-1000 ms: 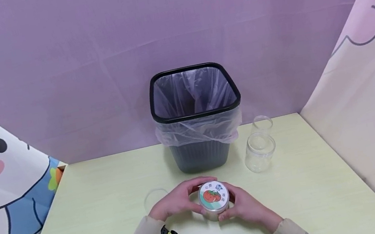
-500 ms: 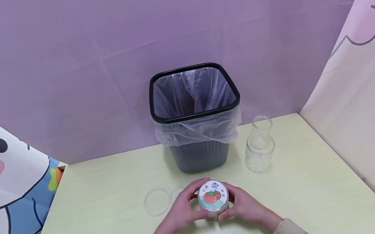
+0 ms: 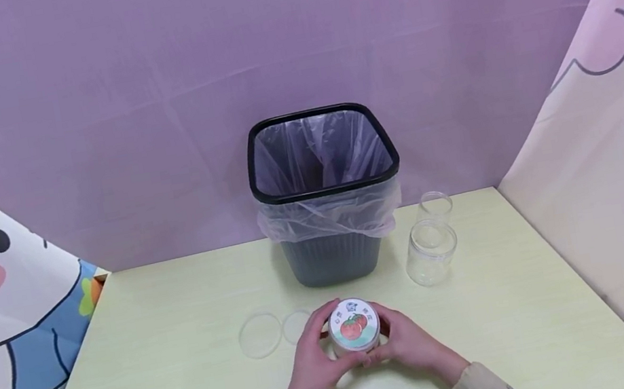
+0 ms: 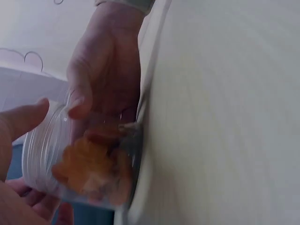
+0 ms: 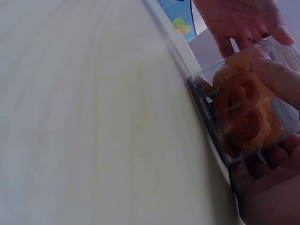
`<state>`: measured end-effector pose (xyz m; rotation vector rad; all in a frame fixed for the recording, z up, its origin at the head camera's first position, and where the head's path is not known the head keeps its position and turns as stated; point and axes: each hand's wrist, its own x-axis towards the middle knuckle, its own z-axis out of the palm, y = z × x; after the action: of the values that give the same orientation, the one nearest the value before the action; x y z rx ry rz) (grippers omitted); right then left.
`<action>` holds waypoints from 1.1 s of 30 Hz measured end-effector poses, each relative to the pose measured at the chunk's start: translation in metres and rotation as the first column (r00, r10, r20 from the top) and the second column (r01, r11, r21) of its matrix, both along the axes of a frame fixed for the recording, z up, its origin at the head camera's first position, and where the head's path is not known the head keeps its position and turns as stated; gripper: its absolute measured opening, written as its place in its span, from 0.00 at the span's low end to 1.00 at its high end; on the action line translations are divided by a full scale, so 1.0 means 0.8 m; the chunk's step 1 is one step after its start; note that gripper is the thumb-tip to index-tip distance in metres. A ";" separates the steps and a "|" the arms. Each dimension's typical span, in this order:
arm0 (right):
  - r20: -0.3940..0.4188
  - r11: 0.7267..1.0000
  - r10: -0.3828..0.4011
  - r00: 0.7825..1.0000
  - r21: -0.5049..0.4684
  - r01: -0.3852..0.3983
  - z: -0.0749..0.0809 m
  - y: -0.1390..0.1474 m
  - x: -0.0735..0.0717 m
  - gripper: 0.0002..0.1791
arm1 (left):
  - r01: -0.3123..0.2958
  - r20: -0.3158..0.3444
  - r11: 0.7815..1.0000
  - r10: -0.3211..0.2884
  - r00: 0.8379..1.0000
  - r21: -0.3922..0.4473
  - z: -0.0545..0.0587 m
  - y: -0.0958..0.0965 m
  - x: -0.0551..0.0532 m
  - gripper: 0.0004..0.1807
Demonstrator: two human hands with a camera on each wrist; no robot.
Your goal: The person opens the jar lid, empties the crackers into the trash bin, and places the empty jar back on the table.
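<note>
A round jar stands upright on the table in front of me. Its lid (image 3: 354, 325) bears a label with orange-red fruit. Through the clear wall of the jar (image 5: 243, 101), orange-brown twisted cookies show in the right wrist view. My left hand (image 3: 312, 363) grips the lid from the left, thumb at the near side. From the right, my right hand (image 3: 407, 341) holds the jar's body, its thumb lying along the wall. Both hands touch the jar, and their thumb tips nearly meet in the head view. The right hand's palm (image 4: 110, 70) is visible in the left wrist view.
A dark bin (image 3: 332, 260) with a plastic liner stands behind the jar. Two clear jars, one nearer (image 3: 430, 264) and one farther (image 3: 434, 203), stand to its right. Two clear round discs, a larger (image 3: 260, 334) and a smaller (image 3: 295, 327), lie left of my hands.
The left hand has swung counterclockwise round the jar, its wrist coming nearer and rightward. The lid's label has turned counterclockwise with it. The right hand has stayed put. The smaller disc has come into view.
</note>
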<state>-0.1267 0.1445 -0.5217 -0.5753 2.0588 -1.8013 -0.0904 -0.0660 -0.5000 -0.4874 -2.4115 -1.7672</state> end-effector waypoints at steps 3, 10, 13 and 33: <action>-0.005 1.000 -0.004 1.000 0.006 0.004 0.000 -0.001 0.000 0.47 | -0.023 -0.005 1.000 0.023 1.000 0.001 0.001 0.003 0.003 0.51; -0.024 1.000 0.004 1.000 0.022 -0.003 -0.001 -0.001 0.000 0.46 | -0.001 0.006 1.000 0.002 1.000 -0.025 0.003 -0.003 0.002 0.54; -0.019 1.000 0.006 1.000 0.013 -0.006 -0.001 -0.001 0.000 0.47 | 0.037 0.012 0.999 -0.036 0.999 -0.028 0.005 -0.010 -0.003 0.55; -0.009 1.000 0.016 1.000 0.001 -0.016 -0.005 0.001 -0.002 0.48 | 0.625 0.175 0.776 -0.629 0.757 0.087 0.006 -0.059 -0.087 0.50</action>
<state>-0.1286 0.1449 -0.5253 -0.5992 2.0548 -1.7920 -0.1599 -0.1131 -0.4955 -1.3175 -2.5308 -2.1636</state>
